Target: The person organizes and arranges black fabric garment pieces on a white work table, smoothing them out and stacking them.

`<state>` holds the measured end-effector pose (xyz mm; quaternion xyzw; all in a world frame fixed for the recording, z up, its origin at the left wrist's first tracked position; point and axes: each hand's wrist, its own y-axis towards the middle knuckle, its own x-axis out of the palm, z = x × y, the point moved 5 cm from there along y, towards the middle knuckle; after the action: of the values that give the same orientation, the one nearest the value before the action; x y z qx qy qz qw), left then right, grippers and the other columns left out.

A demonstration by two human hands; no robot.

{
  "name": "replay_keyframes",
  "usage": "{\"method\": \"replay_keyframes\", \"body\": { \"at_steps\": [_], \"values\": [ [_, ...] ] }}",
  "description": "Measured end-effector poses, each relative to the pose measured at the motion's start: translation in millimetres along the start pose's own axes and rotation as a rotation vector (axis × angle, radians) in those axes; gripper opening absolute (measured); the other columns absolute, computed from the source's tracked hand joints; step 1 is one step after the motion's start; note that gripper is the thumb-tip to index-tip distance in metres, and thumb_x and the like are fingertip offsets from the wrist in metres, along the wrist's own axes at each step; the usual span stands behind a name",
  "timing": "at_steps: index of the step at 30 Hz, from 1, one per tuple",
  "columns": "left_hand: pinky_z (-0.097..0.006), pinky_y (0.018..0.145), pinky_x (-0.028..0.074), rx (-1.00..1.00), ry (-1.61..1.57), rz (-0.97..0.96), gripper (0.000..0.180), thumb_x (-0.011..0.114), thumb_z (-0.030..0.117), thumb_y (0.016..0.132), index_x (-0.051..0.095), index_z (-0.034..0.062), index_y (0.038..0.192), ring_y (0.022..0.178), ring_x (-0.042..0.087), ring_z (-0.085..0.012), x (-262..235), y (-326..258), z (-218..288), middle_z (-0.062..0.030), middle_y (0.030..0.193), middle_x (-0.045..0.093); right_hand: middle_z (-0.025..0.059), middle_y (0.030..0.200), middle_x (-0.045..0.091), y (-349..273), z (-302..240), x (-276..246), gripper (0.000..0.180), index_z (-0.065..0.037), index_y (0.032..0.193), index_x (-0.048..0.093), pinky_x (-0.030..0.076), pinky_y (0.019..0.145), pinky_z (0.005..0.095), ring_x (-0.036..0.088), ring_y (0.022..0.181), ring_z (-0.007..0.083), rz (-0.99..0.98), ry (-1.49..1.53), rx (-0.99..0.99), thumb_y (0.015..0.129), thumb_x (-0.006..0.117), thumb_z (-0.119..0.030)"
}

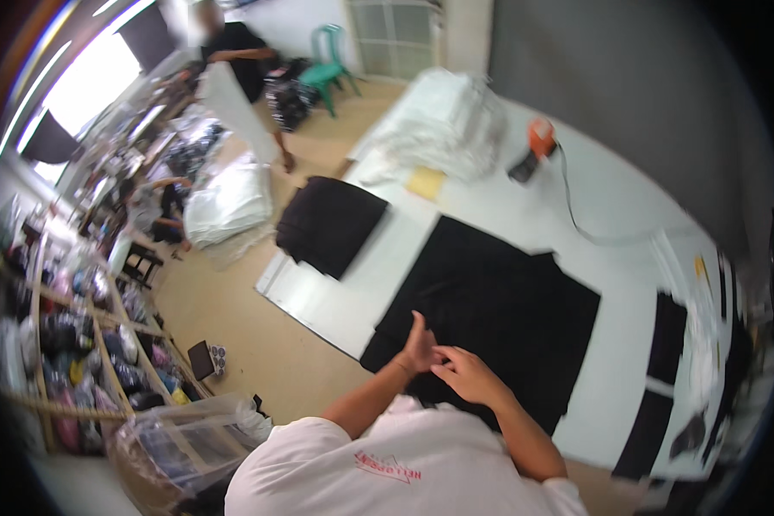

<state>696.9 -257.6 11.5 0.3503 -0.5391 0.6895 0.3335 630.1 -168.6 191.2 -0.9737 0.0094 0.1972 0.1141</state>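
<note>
My left hand is raised over the near edge of the black cloth, thumb stretched out and holding nothing. Beside it, my right hand has its fingers extended toward the left palm; the fingertips touch or nearly touch it. The black cloth lies spread flat on the white table in front of me, with a notch along its far right side. A folded stack of black cloth sits on the table at the far left.
A heap of white cloth, a yellow piece and an orange-and-black corded tool are at the table's far side. Black strips lie right. Shelves of bagged goods stand left. Another person holds white cloth.
</note>
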Motion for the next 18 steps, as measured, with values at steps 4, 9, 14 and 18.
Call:
{"method": "replay_keyframes", "body": {
  "at_steps": [4, 9, 14, 18],
  "values": [
    [-0.049, 0.085, 0.053, 0.018, 0.388, 0.112, 0.076, 0.055, 0.047, 0.095, 0.014, 0.0197, 0.153, 0.105, 0.059, -0.0293, -75.1, -4.7, -7.5, -0.0108, 0.131, 0.047, 0.019, 0.104, 0.069, 1.8, 50.0, 3.1, 0.033, -0.002, 0.115, 0.066, 0.052, 0.084, 0.0405, 0.067, 0.097, 0.0338, 0.0, 0.033, 0.082, 0.091, 0.064, -0.025],
    [-0.044, 0.074, 0.058, 0.215, 0.596, 0.188, 0.058, 0.046, 0.007, 0.096, 0.03, 0.0224, 0.149, 0.099, 0.063, -0.0235, 9.8, -25.2, -9.6, -0.0052, 0.119, 0.057, 0.0176, 0.106, 0.067, -37.9, 162.6, -87.9, 0.029, -0.003, 0.112, 0.064, 0.051, 0.087, 0.0432, 0.065, 0.098, 0.0345, 0.579, -0.165, 0.393, 0.089, 0.064, -0.021],
    [-0.044, 0.082, 0.053, 0.256, 0.874, 0.458, 0.057, 0.047, 0.004, 0.093, 0.035, 0.0161, 0.147, 0.104, 0.057, -0.0245, 16.0, -37.4, -0.7, -0.0118, 0.126, 0.052, 0.0186, 0.112, 0.065, -50.3, 205.1, -122.3, 0.034, -0.001, 0.115, 0.061, 0.05, 0.09, 0.044, 0.062, 0.105, 0.0368, 0.828, -0.455, 0.461, 0.089, 0.066, -0.023],
    [-0.034, 0.084, 0.052, 0.818, 1.763, 0.719, 0.05, 0.053, 0.005, 0.092, 0.04, 0.0021, 0.14, 0.099, 0.057, -0.0233, -4.5, -43.3, 6.5, -0.0156, 0.121, 0.052, 0.0184, 0.112, 0.066, -37.1, 226.1, -119.0, 0.037, 0.002, 0.115, 0.061, 0.05, 0.092, 0.0428, 0.062, 0.106, 0.0373, 0.667, -0.406, 0.585, 0.089, 0.066, -0.024]
  ]
}}
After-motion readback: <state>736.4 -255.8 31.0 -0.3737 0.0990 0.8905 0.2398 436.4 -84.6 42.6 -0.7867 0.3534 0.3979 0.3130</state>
